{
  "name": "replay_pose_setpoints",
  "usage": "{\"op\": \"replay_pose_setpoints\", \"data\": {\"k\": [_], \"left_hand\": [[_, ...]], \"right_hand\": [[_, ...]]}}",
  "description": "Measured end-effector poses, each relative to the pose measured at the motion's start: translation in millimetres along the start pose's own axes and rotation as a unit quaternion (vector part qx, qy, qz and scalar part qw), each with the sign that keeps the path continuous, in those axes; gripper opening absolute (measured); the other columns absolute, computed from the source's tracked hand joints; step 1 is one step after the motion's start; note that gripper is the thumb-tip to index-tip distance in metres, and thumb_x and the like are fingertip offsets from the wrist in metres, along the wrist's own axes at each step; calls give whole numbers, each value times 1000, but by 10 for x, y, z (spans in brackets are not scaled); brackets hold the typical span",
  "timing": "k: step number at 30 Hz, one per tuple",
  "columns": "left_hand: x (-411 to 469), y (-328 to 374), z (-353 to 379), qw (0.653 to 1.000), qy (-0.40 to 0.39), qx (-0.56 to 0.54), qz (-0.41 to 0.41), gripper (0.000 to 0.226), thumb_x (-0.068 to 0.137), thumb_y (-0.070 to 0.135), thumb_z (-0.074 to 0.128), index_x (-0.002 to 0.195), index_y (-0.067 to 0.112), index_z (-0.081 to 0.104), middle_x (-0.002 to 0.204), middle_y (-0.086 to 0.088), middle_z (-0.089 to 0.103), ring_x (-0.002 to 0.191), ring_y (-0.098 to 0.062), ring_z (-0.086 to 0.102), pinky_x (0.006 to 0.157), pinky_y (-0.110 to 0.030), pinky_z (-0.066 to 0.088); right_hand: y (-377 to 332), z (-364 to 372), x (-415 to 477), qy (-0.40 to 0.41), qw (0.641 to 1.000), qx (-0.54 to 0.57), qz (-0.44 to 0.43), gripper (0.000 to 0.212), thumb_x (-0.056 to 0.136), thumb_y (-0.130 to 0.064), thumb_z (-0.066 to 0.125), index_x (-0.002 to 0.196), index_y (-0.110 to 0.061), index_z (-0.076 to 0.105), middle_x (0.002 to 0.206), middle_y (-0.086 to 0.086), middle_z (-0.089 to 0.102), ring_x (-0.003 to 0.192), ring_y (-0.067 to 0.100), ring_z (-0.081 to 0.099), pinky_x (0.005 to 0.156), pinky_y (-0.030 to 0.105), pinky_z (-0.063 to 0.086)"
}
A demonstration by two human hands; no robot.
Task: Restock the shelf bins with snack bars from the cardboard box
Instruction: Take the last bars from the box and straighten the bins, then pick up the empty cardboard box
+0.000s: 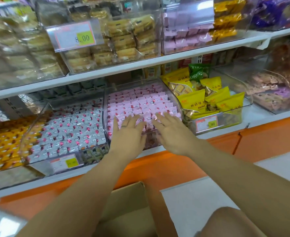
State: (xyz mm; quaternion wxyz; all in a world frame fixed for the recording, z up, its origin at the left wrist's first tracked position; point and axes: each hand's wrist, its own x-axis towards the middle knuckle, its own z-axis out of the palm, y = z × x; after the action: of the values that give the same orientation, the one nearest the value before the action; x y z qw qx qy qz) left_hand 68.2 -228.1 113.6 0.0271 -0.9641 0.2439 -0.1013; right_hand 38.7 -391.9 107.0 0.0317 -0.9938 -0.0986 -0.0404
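Nearest, one open cardboard box [129,199] sits below the forearms. Beyond it, the left hand [128,134] and right hand [172,134] lie side by side, fingers straight and spread, gripping nothing, flat on the front rows of pink snack bars [140,103]. The bars, too many to count, fill one clear bin [105,106] on the lower shelf. A bin of white bars [69,130] stands left and yellow bags [192,101] right.

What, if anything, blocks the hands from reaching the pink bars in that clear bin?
Nothing visible does. The clear bin is open on top, and the left hand and right hand rest with straight fingers on the front rows of pink bars.
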Motion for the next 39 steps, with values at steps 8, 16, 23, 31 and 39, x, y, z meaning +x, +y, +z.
{"op": "replay_pose_setpoints", "data": {"k": [8,16,23,31,39], "left_hand": [[-64,-543,83,989,-116,84,-46,53,100,49,3,150,35,-10,161,-1,-10,146,-25,-17,108,-65,-12],[187,-555,-113,979,-154,130,-29,52,100,51,16,147,32,27,150,-3,38,142,-29,25,107,-68,-9],[-309,-627,-58,991,88,-94,-32,37,96,29,47,132,25,52,139,1,50,133,-22,39,115,-53,11],[-2159,-974,663,953,149,-208,-162,20,86,15,56,101,21,69,99,0,69,84,-26,65,80,-39,48],[-3805,-1171,1226,885,51,-273,-374,27,93,15,49,115,21,64,120,6,59,97,-20,60,82,-39,50]], "right_hand": [[-27,83,543,-52,993,17,109,58,99,-55,13,152,-35,0,160,-1,-12,146,32,-13,114,55,-7],[-216,-80,501,-58,985,46,154,53,99,-43,36,148,-26,26,160,2,7,145,34,6,113,55,11],[-833,81,-76,147,977,124,91,41,91,-21,53,131,-21,54,139,6,49,129,28,41,104,43,30],[-1651,987,-940,34,966,235,101,22,93,-24,53,111,-26,66,109,-8,67,97,14,62,86,37,50],[-2059,1706,-1744,-14,948,190,257,50,89,-36,59,136,-24,45,149,4,32,137,29,27,107,47,34]]}}
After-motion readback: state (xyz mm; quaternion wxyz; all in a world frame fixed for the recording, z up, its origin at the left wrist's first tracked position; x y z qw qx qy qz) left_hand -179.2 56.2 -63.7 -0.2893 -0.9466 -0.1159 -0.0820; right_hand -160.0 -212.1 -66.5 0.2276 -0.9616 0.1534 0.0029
